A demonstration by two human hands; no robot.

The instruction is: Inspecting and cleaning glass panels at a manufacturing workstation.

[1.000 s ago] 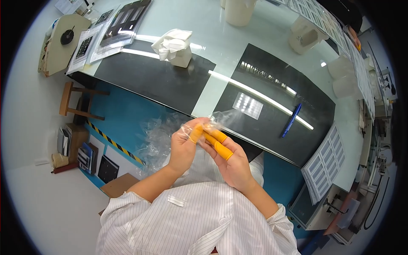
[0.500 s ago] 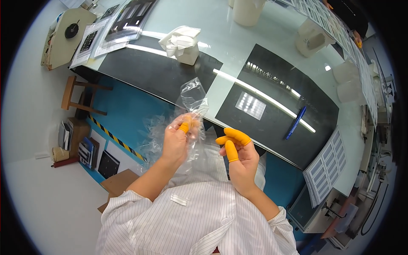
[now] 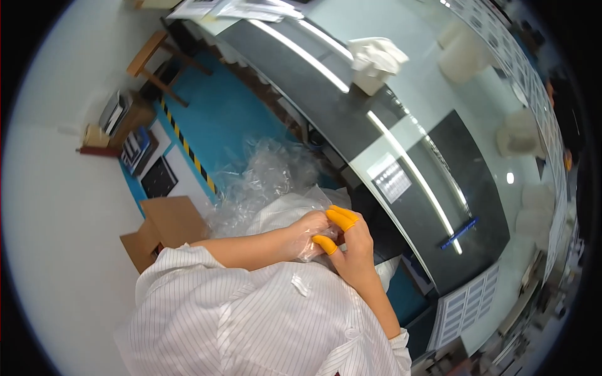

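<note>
My left hand and my right hand meet in front of my chest, below the table edge. Both pinch a crumpled clear plastic bag between them. Orange rubber finger cots cover the fingertips of my right hand. Behind the hands lies a heap of more clear plastic bags over my lap and the floor. What is inside the held bag cannot be made out.
A long table with dark mats runs up the right side, with a blue pen, a small white sheet and a white box of wipes on it. An open cardboard box and a wooden stool stand on the floor at left.
My hands were apart with the left one lifting the bag; now they have come together lower, near my chest. My head has turned left, so the table has swung to the right.
</note>
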